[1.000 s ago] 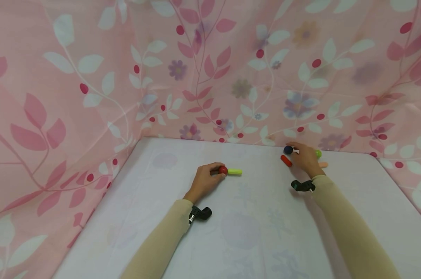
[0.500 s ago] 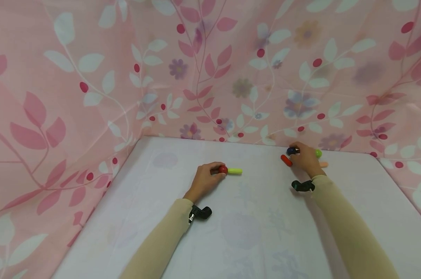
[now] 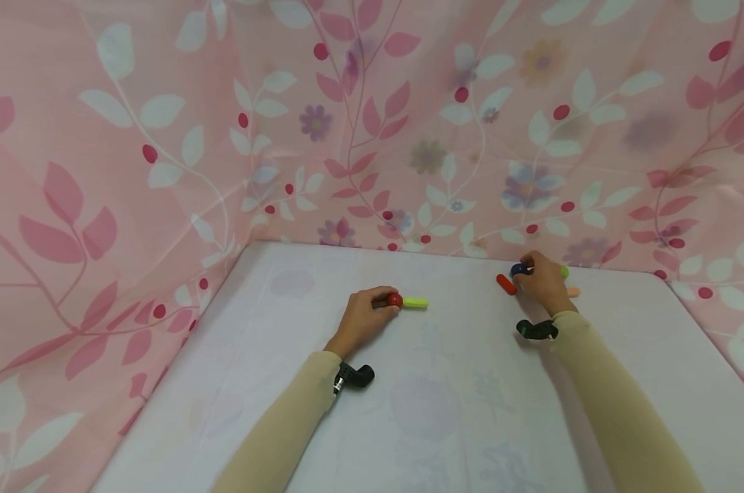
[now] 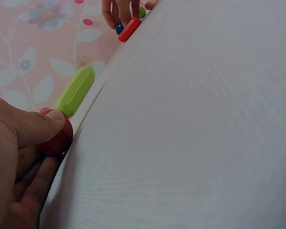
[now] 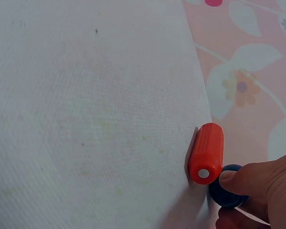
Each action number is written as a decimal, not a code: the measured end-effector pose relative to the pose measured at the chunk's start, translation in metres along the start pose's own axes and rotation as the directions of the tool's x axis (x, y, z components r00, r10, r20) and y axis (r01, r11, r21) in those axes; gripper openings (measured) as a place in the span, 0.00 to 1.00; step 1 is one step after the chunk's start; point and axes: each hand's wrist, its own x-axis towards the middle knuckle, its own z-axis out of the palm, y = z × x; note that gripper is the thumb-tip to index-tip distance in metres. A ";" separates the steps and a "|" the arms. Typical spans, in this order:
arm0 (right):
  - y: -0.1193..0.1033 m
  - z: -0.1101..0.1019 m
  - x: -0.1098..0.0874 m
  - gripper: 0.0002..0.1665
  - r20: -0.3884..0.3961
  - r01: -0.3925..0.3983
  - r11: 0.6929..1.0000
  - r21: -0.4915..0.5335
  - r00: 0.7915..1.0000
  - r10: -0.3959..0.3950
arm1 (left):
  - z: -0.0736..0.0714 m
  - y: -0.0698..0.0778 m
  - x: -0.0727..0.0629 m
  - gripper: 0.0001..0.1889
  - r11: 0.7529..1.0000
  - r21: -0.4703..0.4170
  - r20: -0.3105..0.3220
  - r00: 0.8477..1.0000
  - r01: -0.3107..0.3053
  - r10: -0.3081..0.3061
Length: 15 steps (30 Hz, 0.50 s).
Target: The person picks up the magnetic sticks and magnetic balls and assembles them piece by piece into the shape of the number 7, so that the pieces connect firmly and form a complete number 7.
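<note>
My left hand pinches a red ball between thumb and fingers. A ridged yellow-green stick points rightward from that ball, its end right at the ball's side. Toward the table's back right, my right hand holds a dark blue ball, the thumb lying across it in the right wrist view. Just beside the blue ball lies a red stick with a silvery disc in its end. A light green ball is partly hidden behind the right hand, and a peach stick lies by the wrist.
A white cloth covers the table. Pink patterned fabric stands along the back edge, close behind the right hand, and also on the left. Each wrist carries a black camera, one being the left-side camera.
My right hand has shifted the dark blue ball slightly to the right and nearer. The left hand, red ball and yellow-green stick stay in place.
</note>
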 end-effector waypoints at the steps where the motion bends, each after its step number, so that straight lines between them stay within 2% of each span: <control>1: -0.001 0.000 0.000 0.27 -0.001 -0.005 1.000 0.002 1.000 0.005 | 0.000 0.000 0.000 0.18 1.000 0.000 0.001 1.000 0.000 0.000; 5: -0.002 -0.001 -0.001 0.31 -0.001 -0.015 1.000 -0.002 1.000 0.015 | 0.000 -0.001 0.001 0.18 1.000 0.000 0.003 1.000 0.005 -0.005; 15: -0.002 -0.003 -0.002 0.28 -0.007 -0.026 0.999 -0.022 1.000 0.026 | 0.000 -0.002 0.000 0.18 1.000 0.000 0.000 1.000 0.016 -0.016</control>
